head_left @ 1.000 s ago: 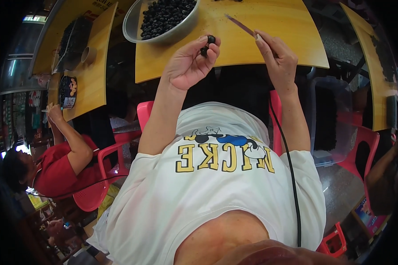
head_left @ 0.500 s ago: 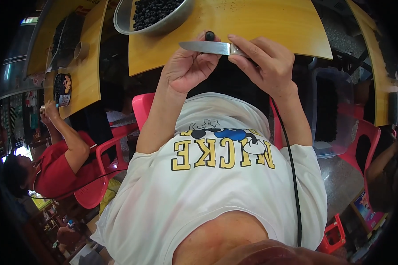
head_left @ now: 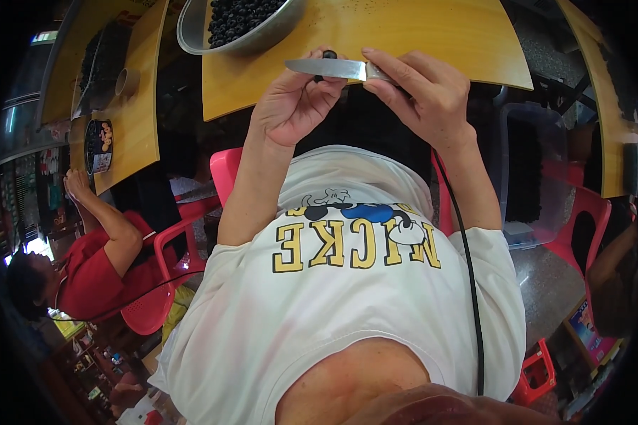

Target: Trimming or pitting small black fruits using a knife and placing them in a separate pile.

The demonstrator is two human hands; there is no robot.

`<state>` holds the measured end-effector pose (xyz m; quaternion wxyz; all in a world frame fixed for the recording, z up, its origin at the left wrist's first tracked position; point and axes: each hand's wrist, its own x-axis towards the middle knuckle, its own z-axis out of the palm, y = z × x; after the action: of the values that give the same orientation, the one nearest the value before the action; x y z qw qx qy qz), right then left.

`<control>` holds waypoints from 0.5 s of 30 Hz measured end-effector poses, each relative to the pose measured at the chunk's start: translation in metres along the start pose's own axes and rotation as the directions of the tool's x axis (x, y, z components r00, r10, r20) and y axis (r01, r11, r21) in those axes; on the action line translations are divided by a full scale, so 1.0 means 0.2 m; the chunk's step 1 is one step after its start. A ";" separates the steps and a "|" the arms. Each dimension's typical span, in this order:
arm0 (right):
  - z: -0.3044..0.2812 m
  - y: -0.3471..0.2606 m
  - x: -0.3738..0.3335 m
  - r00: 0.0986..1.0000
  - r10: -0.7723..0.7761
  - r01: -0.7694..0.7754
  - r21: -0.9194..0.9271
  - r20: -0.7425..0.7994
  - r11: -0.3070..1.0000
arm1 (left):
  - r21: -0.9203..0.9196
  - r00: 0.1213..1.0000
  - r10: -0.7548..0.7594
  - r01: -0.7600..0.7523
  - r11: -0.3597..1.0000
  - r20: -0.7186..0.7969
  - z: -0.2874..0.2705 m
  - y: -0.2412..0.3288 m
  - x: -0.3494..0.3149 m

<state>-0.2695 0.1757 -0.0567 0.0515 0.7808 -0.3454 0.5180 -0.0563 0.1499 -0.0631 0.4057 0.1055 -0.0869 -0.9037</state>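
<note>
My left hand [head_left: 294, 110] is closed, its thumb and fingertips pinching a small dark oval piece [head_left: 329, 54] that looks like a nut or a fruit. Behind the knife, the middle of this piece is hidden, with dark parts showing above and below the blade. My right hand [head_left: 429, 92] grips the pale handle of a short knife [head_left: 333, 69]. Its metal blade points left and lies across the dark piece; whether it has cut in, I cannot tell. Both hands are raised at the table's near edge.
Beyond my left hand, a clear plastic bowl [head_left: 271, 37] of similar dark pieces stands on the yellow table [head_left: 418, 32]. A person in red [head_left: 106, 262] sits at another table on the left. A clear bin [head_left: 556, 152] with dark contents is at right, near pink chairs.
Both hands and the knife have shifted slightly left and up in the picture, as has the bowl. Part of the dark piece now shows below the blade as well as above.
</note>
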 end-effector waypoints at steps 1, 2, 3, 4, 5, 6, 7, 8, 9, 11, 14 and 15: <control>-0.01 -0.01 0.00 1.000 -0.001 0.001 -0.002 0.014 1.000 | 0.074 0.999 0.032 -0.034 0.997 0.018 0.00 0.00 0.00; -0.01 -0.01 0.00 1.000 -0.003 0.003 -0.004 0.027 1.000 | 0.073 0.999 0.033 -0.034 0.997 0.018 0.01 0.00 0.00; -0.01 -0.01 0.01 1.000 -0.004 0.004 -0.004 0.028 1.000 | 0.141 0.996 0.048 -0.057 0.988 0.069 0.03 0.01 0.00; -0.02 0.00 0.01 0.999 -0.036 0.037 -0.022 0.029 0.999 | 0.206 0.991 0.060 -0.084 0.975 0.121 0.04 0.01 0.00; -0.02 0.00 0.01 0.997 -0.069 0.070 -0.041 0.030 0.997 | 0.205 0.991 0.060 -0.085 0.975 0.122 0.04 0.01 0.00; -0.02 0.02 0.00 0.997 -0.070 0.071 -0.041 0.031 0.997 | 0.209 0.990 0.053 -0.079 0.975 0.129 0.04 0.02 0.00; -0.01 0.06 -0.02 0.999 -0.002 0.009 -0.199 0.035 0.980 | 0.212 0.990 0.045 -0.073 0.975 0.136 0.04 0.02 0.00; 0.00 0.11 -0.04 0.997 0.067 -0.053 -0.350 0.027 0.935 | 0.212 0.990 0.047 -0.075 0.974 0.137 0.04 0.01 0.00; -0.01 0.17 -0.06 0.981 0.191 -0.172 -0.377 0.013 0.910 | 0.185 0.992 0.050 -0.071 0.980 0.119 0.05 0.01 -0.01; -0.01 0.22 -0.07 0.957 0.274 -0.288 -0.237 -0.095 0.928 | 0.156 0.993 0.059 -0.075 0.985 0.103 0.05 0.02 -0.01; 0.00 0.18 -0.06 0.895 0.428 -0.438 -0.074 -0.126 0.896 | 0.115 0.993 0.109 -0.104 0.988 -0.040 0.04 0.04 -0.01; 0.02 0.20 -0.07 0.887 0.447 -0.454 -0.043 -0.119 0.890 | 0.119 0.996 0.085 -0.079 0.990 -0.041 0.03 0.04 -0.01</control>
<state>-0.2927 0.1505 -0.0816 -0.0248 0.6486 -0.5319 0.5439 -0.0509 0.1460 -0.0559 0.4375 0.1463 -0.1348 -0.8769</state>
